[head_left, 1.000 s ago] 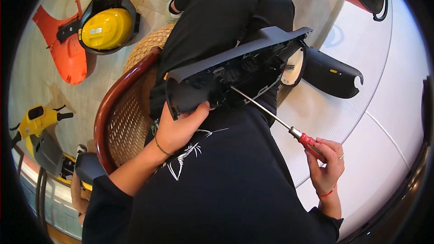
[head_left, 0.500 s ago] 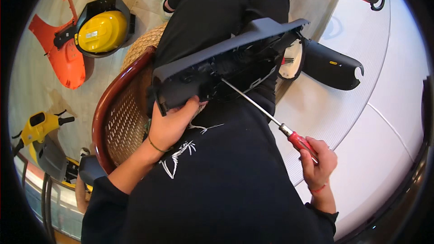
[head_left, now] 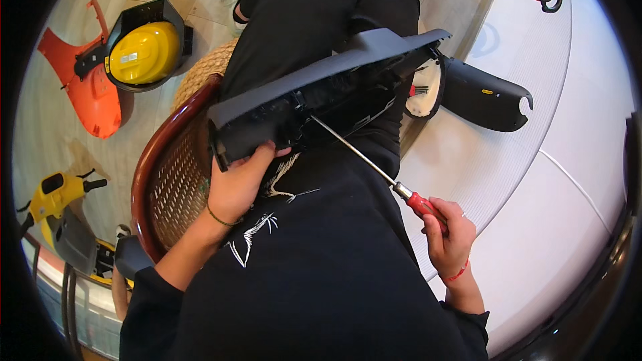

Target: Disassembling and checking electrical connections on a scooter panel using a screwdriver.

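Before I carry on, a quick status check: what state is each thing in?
Black shell: tilted, hollow side showing
Left hand: closed on the shell's left end
Screwdriver: slanted into the hollow, tip contact unclear
Right hand: closed on the screwdriver handle
Black panel: resting, not held
Orange panel: lying on the floor
Yellow scooter: handlebars attached

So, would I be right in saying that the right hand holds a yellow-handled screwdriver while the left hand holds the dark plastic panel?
Not quite: in the head view, the screwdriver has a red handle, not a yellow one. The right hand does hold it, and the left hand the dark plastic panel.
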The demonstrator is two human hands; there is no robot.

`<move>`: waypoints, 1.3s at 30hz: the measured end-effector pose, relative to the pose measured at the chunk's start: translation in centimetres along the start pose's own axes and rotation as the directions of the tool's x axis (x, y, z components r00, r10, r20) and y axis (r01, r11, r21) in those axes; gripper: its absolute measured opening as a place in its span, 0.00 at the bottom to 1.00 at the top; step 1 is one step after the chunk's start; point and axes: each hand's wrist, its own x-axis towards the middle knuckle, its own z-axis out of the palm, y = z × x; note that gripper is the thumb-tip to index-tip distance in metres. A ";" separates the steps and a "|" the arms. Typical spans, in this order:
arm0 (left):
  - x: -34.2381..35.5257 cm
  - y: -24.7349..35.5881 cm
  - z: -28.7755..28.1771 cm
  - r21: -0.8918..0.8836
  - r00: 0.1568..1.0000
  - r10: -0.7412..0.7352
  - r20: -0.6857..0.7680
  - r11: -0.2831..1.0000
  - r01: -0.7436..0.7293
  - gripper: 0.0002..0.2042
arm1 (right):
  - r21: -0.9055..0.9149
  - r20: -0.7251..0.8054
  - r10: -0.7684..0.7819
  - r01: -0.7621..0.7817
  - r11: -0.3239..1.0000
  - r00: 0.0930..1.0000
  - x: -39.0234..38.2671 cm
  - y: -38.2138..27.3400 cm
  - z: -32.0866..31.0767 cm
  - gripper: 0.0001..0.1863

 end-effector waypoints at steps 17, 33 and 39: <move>0.0 0.2 -0.3 0.074 0.999 -0.038 -0.030 0.996 0.041 0.13 | 0.333 -0.084 0.135 -0.100 0.937 0.987 1.3 -1.0 -0.2 0.15; 0.1 0.0 -0.2 -0.074 0.995 -0.057 -0.081 0.996 0.051 0.11 | 0.302 -0.098 0.163 -0.127 0.945 0.982 1.3 -2.1 0.7 0.14; 0.3 1.0 -0.3 -0.119 0.975 -0.210 -0.074 0.972 0.200 0.10 | -0.032 -0.210 -0.192 0.189 0.981 0.959 2.2 -1.9 0.1 0.20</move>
